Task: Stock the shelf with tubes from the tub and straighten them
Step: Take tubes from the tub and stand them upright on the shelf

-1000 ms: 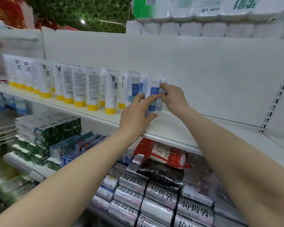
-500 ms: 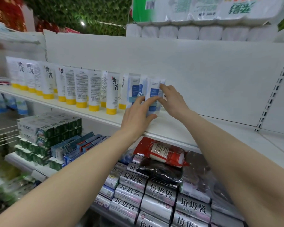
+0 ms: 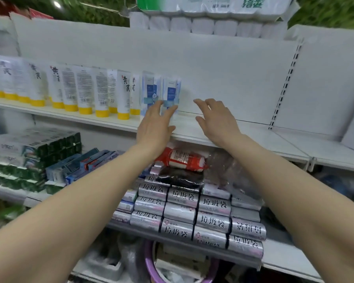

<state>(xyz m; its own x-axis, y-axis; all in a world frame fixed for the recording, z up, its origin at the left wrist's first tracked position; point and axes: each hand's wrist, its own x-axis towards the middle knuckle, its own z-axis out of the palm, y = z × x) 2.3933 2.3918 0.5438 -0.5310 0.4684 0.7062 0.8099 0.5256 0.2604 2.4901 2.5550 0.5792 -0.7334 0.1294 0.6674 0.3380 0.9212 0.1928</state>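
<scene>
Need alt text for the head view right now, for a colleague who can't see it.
Both hands reach to a white shelf: the left hand touches the blue-labelled tubes ending a row of yellow-capped tubes; the right hand hovers open beside them.

white shelf (image 3: pixel 253 137) carries upright yellow-capped tubes (image 3: pixel 84 92) at left, blue-and-white tubes (image 3: pixel 161 94) just beside them

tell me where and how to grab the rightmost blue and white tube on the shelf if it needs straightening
Pinch the rightmost blue and white tube across its flat upper body, coming from the right, probably with the right hand. It stands upright on its cap end, its left side is crowded by the neighbouring blue tube, and the shelf to its right is bare.
</scene>
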